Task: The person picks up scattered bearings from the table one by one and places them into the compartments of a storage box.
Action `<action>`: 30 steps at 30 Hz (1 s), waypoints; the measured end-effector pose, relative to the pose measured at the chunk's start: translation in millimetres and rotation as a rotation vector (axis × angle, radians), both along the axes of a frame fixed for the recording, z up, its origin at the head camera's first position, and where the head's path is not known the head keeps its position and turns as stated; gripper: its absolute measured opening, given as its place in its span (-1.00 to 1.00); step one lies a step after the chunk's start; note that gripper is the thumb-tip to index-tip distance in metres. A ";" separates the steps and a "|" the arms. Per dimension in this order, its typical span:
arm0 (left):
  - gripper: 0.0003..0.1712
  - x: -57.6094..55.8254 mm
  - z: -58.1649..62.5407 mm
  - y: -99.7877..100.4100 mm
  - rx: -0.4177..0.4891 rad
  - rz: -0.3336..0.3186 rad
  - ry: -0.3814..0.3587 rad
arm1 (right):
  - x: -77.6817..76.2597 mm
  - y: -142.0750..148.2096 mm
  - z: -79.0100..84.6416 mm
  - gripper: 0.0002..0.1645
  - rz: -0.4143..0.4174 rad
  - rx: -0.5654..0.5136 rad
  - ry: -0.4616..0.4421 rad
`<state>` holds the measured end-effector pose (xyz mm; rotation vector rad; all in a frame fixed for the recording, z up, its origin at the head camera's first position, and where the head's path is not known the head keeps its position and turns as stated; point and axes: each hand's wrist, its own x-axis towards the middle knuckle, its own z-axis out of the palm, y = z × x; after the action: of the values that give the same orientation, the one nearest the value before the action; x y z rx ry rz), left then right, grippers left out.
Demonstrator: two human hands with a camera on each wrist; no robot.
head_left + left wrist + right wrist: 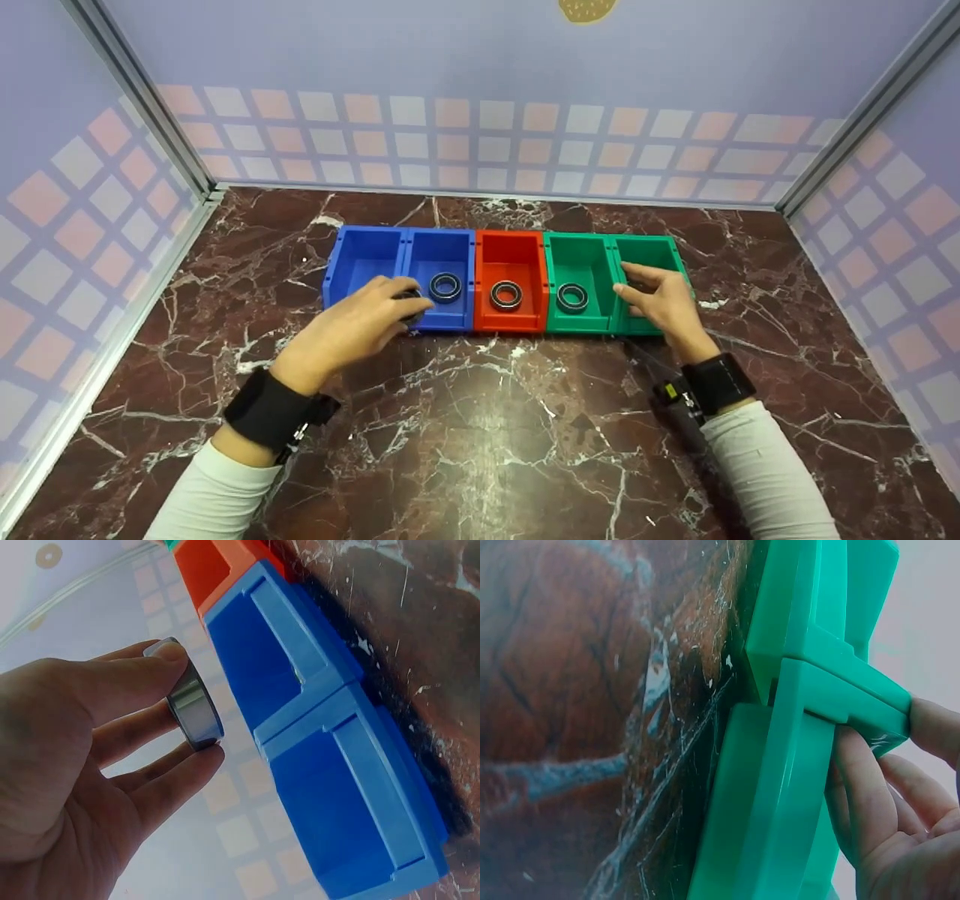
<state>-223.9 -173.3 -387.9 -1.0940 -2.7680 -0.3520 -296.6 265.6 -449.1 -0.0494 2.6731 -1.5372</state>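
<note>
My left hand pinches a bearing, a steel ring with dark faces, between thumb and fingers. It is above the front of the two blue bins. My right hand is at the rightmost green bin. In the right wrist view, its thumb and fingers grip the side wall beside the neighbouring green bin. Most of that bin's inside is hidden by the hand. One bearing lies in the right blue bin, another bearing in the red bin, and a third bearing in the left green bin.
The bins stand side by side in one row on a dark red marbled table. Behind them rises a lilac wall with pink and white squares. Similar panels close off the left and right sides, with metal posts at the corners.
</note>
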 end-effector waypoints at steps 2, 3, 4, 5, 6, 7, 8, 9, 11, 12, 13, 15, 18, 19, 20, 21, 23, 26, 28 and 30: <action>-0.40 -1.7 1.5 -2.1 0.005 0.010 0.012 | 0.0 0.1 0.1 -0.33 0.000 -0.001 -0.001; -0.41 -2.3 2.4 -3.3 0.008 0.016 0.020 | -0.1 0.2 0.0 -0.33 -0.001 -0.002 -0.002; -0.41 -2.9 3.1 -4.5 0.010 0.021 0.029 | -0.1 0.3 0.0 -0.33 0.000 -0.004 -0.003; -0.42 -3.8 3.6 -5.8 0.012 0.025 0.040 | -0.1 0.4 -0.1 -0.33 -0.001 -0.005 -0.004; -0.42 -4.5 4.3 -7.2 0.012 0.029 0.048 | 0.0 0.5 -0.2 -0.33 0.000 -0.006 -0.005; -0.42 -5.1 4.8 -8.5 0.010 0.034 0.056 | 0.0 0.6 -0.3 -0.33 0.000 -0.009 -0.007; -0.43 -5.9 5.6 -9.7 0.007 0.039 0.062 | 0.0 0.6 -0.4 -0.33 0.001 -0.011 -0.008; -0.43 -6.7 6.4 -10.8 0.004 0.044 0.065 | 0.0 0.8 -0.6 -0.33 0.001 -0.011 -0.008; -0.44 -8.3 8.0 -12.7 -0.003 0.054 0.063 | 0.0 1.0 -0.7 -0.33 0.000 -0.009 -0.007; -0.44 -9.0 9.1 -13.2 -0.004 0.060 0.058 | 0.1 1.0 -0.5 -0.33 -0.001 -0.008 -0.005; -0.45 -9.9 9.9 -13.7 -0.006 0.064 0.055 | 0.2 0.9 -0.3 -0.33 -0.003 -0.008 -0.003; -0.45 -11.8 11.4 -14.6 0.000 0.066 0.051 | 0.2 0.9 0.2 -0.34 -0.008 -0.011 0.004; -0.46 -14.9 13.0 -16.0 0.016 0.054 0.058 | 0.3 0.8 1.1 -0.34 -0.009 -0.023 0.008; -0.47 -16.1 13.2 -16.5 0.020 0.049 0.065 | 0.2 0.8 1.3 -0.34 -0.009 -0.026 0.008; -0.48 -17.0 13.5 -17.2 0.024 0.045 0.070 | 0.3 0.7 1.6 -0.34 -0.010 -0.029 0.008; -0.48 -18.0 13.7 -17.7 0.027 0.046 0.072 | 0.3 0.6 1.9 -0.34 -0.008 -0.030 0.007; -0.49 -20.0 13.3 -18.8 0.034 0.047 0.078 | 0.3 0.7 2.2 -0.34 -0.008 -0.026 0.006; -0.50 -22.5 12.9 -20.6 0.041 0.063 0.078 | 0.6 0.7 2.4 -0.34 -0.011 -0.016 -0.003; -0.50 -24.5 12.8 -21.7 0.044 0.074 0.078 | 0.7 0.9 2.0 -0.33 -0.011 -0.011 -0.008; -0.49 -27.1 13.1 -23.0 0.041 0.084 0.076 | 1.0 0.8 1.6 -0.33 -0.011 -0.009 -0.012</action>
<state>-251.0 -196.3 -374.8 -0.9579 -2.7172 -0.3476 -295.7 266.4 -447.5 -0.0252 2.6622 -1.5471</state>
